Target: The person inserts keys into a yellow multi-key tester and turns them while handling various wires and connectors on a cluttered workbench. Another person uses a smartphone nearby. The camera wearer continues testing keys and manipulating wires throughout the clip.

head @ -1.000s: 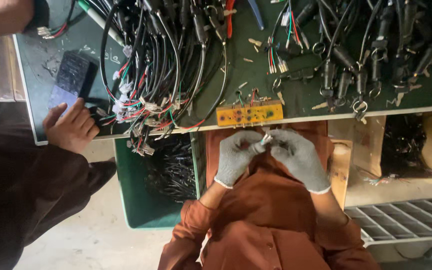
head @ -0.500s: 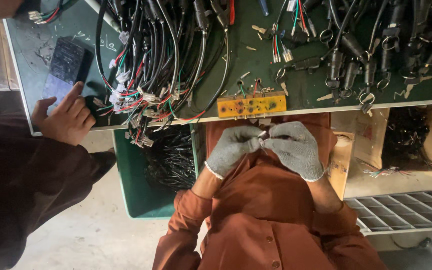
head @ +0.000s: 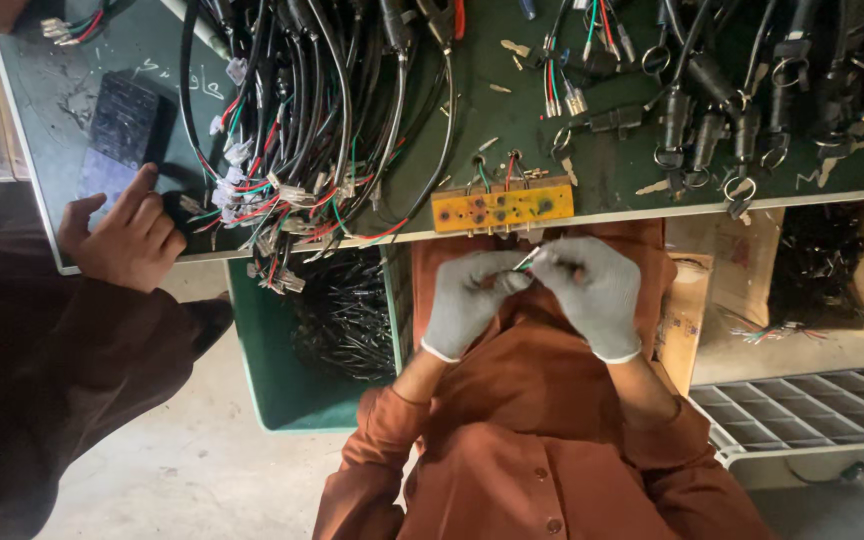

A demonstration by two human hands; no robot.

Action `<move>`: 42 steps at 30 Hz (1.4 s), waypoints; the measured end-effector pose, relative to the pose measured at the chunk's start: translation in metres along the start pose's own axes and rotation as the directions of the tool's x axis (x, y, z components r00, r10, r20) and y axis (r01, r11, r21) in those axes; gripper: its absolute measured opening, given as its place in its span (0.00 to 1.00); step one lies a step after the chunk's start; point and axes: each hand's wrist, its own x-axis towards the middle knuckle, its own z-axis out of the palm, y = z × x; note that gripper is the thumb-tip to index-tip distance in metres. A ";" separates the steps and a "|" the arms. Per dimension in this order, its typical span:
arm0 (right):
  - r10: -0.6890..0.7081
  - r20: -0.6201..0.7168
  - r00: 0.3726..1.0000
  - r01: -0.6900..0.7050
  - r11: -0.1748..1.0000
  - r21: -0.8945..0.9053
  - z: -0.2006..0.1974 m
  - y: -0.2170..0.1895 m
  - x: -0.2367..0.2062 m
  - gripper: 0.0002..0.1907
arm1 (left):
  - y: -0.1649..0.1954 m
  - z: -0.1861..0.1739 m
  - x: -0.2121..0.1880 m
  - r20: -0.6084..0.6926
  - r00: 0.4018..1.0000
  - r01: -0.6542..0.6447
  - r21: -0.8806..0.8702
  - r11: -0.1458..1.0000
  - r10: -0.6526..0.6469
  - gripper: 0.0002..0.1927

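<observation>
Both grips, left hand [head: 469,300] & right hand [head: 590,292], pinch thin wires [head: 526,262], prob. between fingertips.

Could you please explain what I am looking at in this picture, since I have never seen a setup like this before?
There is no machine here: the single view comes from a camera worn on a person's head, looking down at their own two hands. Both wear grey knit gloves. The left hand and right hand meet in front of the orange-brown shirt and pinch a small bundle of thin coloured wires between them. Just beyond lies a green workbench with an orange block at its edge, a heap of black cable harnesses and a row of black plugs with metal rings. A green bin stands below. The bare hand at the left belongs to another person, touching a dark flat pad.
</observation>
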 end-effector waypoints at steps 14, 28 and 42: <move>0.172 0.129 0.977 -0.210 0.645 0.735 0.016 -0.001 -0.003 0.04 | 0.021 0.009 0.005 -0.256 0.946 0.161 -0.157 0.974 -0.198 0.08; 0.200 0.022 0.979 -0.201 0.977 0.065 0.027 0.000 0.010 0.14 | 0.007 0.015 0.016 -0.314 0.923 0.250 0.047 0.967 -0.223 0.13; 0.289 0.037 0.957 -0.291 0.950 0.113 0.035 0.004 0.017 0.11 | 0.001 0.028 0.022 -0.408 0.897 0.179 -0.021 0.984 -0.172 0.15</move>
